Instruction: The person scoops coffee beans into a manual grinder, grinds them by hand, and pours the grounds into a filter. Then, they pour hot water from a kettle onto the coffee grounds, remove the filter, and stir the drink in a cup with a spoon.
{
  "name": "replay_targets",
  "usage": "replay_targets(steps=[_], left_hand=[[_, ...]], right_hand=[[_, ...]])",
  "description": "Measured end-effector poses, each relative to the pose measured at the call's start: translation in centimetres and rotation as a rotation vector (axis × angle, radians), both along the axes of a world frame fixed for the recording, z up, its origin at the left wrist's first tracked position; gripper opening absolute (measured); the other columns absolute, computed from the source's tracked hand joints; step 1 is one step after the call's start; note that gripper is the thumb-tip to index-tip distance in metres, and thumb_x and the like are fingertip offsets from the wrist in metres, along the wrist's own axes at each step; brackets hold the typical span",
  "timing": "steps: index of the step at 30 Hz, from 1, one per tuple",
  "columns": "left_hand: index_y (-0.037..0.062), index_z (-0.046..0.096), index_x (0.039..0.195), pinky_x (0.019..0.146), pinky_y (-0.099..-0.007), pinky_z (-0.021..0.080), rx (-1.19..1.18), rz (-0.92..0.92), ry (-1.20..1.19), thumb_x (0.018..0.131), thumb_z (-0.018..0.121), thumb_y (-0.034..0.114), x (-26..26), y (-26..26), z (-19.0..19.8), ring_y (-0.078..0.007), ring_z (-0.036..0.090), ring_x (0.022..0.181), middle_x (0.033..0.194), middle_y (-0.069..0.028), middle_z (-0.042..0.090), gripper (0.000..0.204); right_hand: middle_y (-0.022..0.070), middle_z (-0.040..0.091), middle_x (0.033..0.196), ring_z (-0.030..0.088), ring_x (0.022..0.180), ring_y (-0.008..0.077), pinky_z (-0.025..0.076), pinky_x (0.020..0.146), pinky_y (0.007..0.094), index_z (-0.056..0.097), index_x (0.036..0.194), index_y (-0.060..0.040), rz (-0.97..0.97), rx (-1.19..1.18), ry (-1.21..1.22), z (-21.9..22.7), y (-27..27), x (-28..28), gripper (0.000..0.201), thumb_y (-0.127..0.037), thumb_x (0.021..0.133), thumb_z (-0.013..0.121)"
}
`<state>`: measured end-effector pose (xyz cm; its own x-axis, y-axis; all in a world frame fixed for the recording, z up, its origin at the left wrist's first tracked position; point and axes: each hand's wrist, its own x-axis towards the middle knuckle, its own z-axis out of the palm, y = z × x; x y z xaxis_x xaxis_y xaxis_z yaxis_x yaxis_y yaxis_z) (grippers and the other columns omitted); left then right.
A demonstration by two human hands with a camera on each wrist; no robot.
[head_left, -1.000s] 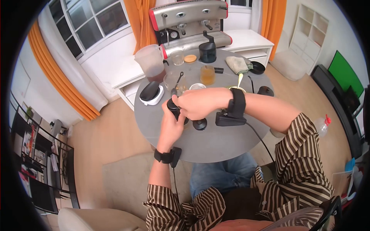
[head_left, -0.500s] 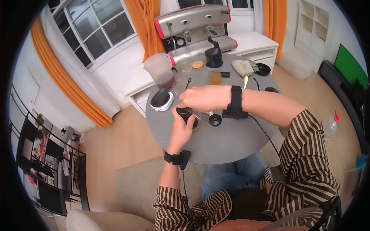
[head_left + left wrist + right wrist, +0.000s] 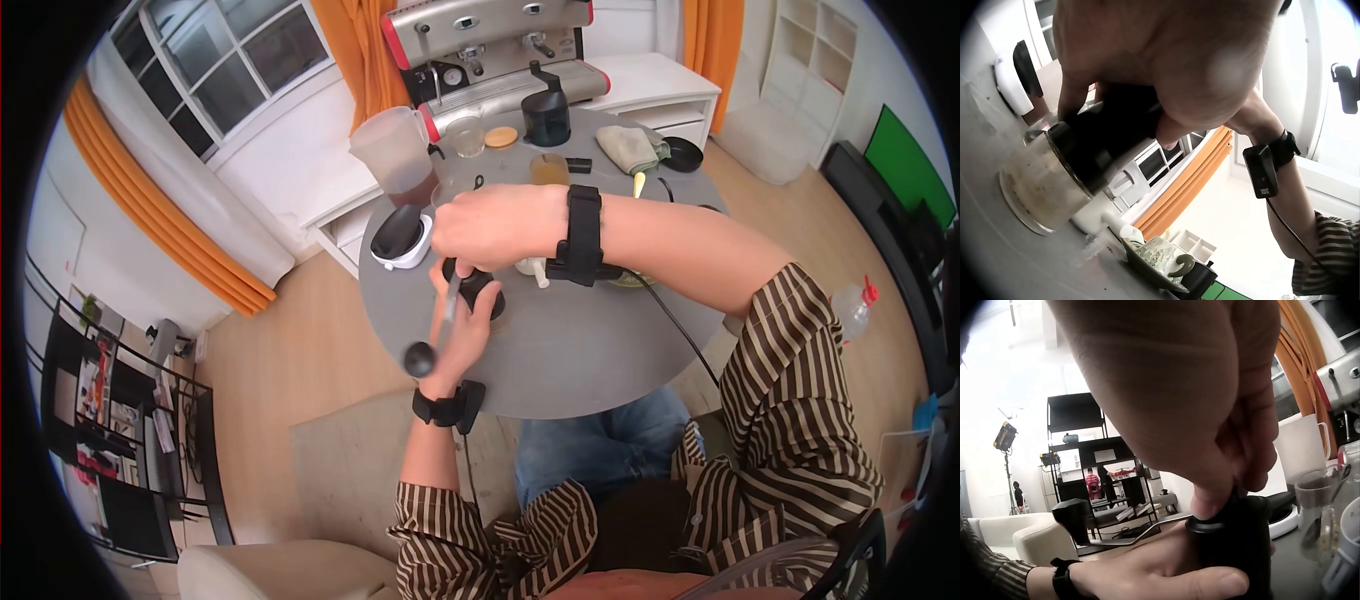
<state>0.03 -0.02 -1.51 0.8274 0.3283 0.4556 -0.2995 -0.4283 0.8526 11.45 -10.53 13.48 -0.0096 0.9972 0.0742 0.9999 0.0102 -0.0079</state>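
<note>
My left hand wraps round the black body of a hand coffee grinder over the grey table. Below that body, the left wrist view shows a clear jar with brownish residue inside, its base at the tabletop. My right hand is above the grinder, its thumb and fingers pinching the hub of the crank. The crank's thin metal arm reaches over my left hand, and its black knob overlaps the left wrist in the head view. Palm and fingers hide part of the grinder's top.
A white scale bearing a dark oval piece stands left of the grinder. Behind it is a large pitcher of brown liquid. Farther back are an amber-filled glass, a black cranked canister, a cloth and an espresso machine.
The crank's knob has swung from the right of the grinder to its lower left, over my left wrist. My right hand stays at the hub, and my left hand keeps its grip.
</note>
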Motion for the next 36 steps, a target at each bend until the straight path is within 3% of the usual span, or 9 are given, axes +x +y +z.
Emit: replay_targets(steps=[2, 3, 5, 18, 22, 25, 27, 29, 36], left_hand=[[-0.0030, 0.032, 0.130, 0.086, -0.0380, 0.051, 0.241, 0.018, 0.295, 0.098, 0.065, 0.017, -0.2, 0.7, 0.6, -0.0336, 0.066, 0.097, 0.106, -0.0224, 0.064, 0.050], [-0.0030, 0.032, 0.130, 0.086, -0.0380, 0.051, 0.241, 0.017, 0.296, 0.098, 0.065, 0.017, -0.2, 0.6, 0.5, -0.0336, 0.066, 0.097, 0.106, -0.0224, 0.064, 0.050], [-0.0053, 0.029, 0.134, 0.093, -0.0334, 0.049, 0.127, 0.038, 0.308, 0.099, 0.064, 0.015, -0.1, 0.6, 0.4, -0.0203, 0.059, 0.109, 0.125, -0.0167, 0.059, 0.054], [-0.0027, 0.026, 0.137, 0.100, -0.0355, 0.045, 0.078, -0.043, 0.158, 0.099, 0.063, 0.013, -0.2, 0.0, 1.4, -0.0224, 0.057, 0.117, 0.128, -0.0180, 0.055, 0.056], [-0.0022, 0.026, 0.138, 0.100, -0.0351, 0.045, 0.065, -0.048, 0.130, 0.100, 0.063, 0.014, -0.1, 0.5, 0.4, -0.0220, 0.057, 0.116, 0.125, -0.0170, 0.056, 0.055], [-0.0023, 0.026, 0.137, 0.100, -0.0343, 0.045, 0.039, -0.047, 0.144, 0.100, 0.062, 0.014, -0.1, 0.2, 0.5, -0.0211, 0.057, 0.116, 0.124, -0.0157, 0.056, 0.054], [-0.0025, 0.026, 0.137, 0.100, -0.0338, 0.045, 0.034, -0.054, 0.133, 0.101, 0.062, 0.014, -0.1, 0.2, 0.5, -0.0206, 0.057, 0.115, 0.123, -0.0151, 0.056, 0.054], [-0.0059, 0.022, 0.137, 0.094, -0.0379, 0.049, 0.099, -0.037, 0.083, 0.099, 0.063, 0.014, 0.1, 0.4, 0.1, -0.0314, 0.063, 0.111, 0.120, -0.0242, 0.060, 0.059], [-0.0053, 0.022, 0.138, 0.095, -0.0385, 0.049, 0.127, -0.028, 0.100, 0.099, 0.063, 0.015, 0.2, 0.6, -0.1, -0.0333, 0.063, 0.113, 0.123, -0.0252, 0.059, 0.060]], right_hand=[[0.0208, 0.067, 0.076, 0.070, 0.082, 0.0398, 0.057, 0.068, 0.0454, 0.069, 0.079, 0.0066, -0.002, 0.032, -0.017, -1.7, 0.6, 0.5, 0.020, -0.013, 0.081, 0.074], [0.0206, 0.067, 0.075, 0.070, 0.082, 0.0392, 0.057, 0.069, 0.0452, 0.069, 0.078, 0.0064, 0.002, 0.067, -0.040, -2.3, 0.9, 0.6, 0.022, -0.015, 0.082, 0.074], [0.0181, 0.068, 0.074, 0.070, 0.076, 0.0363, 0.057, 0.067, 0.0434, 0.071, 0.075, 0.0019, -0.021, 0.098, -0.103, -3.2, 0.9, 0.6, 0.023, -0.019, 0.084, 0.069], [0.0129, 0.066, 0.062, 0.069, 0.063, 0.0324, 0.054, 0.058, 0.0390, 0.069, 0.062, -0.0036, -0.153, 0.198, -0.250, -4.8, 1.8, 0.5, 0.048, -0.041, 0.092, 0.061], [0.0145, 0.068, 0.070, 0.070, 0.067, 0.0318, 0.054, 0.060, 0.0392, 0.068, 0.069, -0.0021, -0.152, 0.076, -0.273, -3.0, 0.3, -0.5, 0.039, -0.036, 0.089, 0.067], [0.0172, 0.069, 0.081, 0.071, 0.075, 0.0329, 0.056, 0.065, 0.0412, 0.067, 0.079, 0.0017, -0.022, 0.262, -0.192, -3.5, -0.2, 0.3, 0.024, -0.022, 0.083, 0.073], [0.0188, 0.069, 0.086, 0.072, 0.082, 0.0348, 0.057, 0.069, 0.0432, 0.065, 0.086, 0.0050, 0.048, 0.093, -0.061, -2.9, -0.1, 0.8, 0.022, -0.010, 0.075, 0.075], [0.0188, 0.068, 0.085, 0.071, 0.082, 0.0357, 0.057, 0.071, 0.0433, 0.065, 0.084, 0.0052, 0.047, 0.093, -0.071, -2.9, 0.2, 1.3, 0.020, -0.009, 0.074, 0.075], [0.0163, 0.070, 0.083, 0.072, 0.081, 0.0327, 0.057, 0.070, 0.0412, 0.069, 0.080, 0.0025, 0.002, 0.072, -0.217, -3.5, 0.5, 0.6, 0.016, -0.011, 0.072, 0.074]])
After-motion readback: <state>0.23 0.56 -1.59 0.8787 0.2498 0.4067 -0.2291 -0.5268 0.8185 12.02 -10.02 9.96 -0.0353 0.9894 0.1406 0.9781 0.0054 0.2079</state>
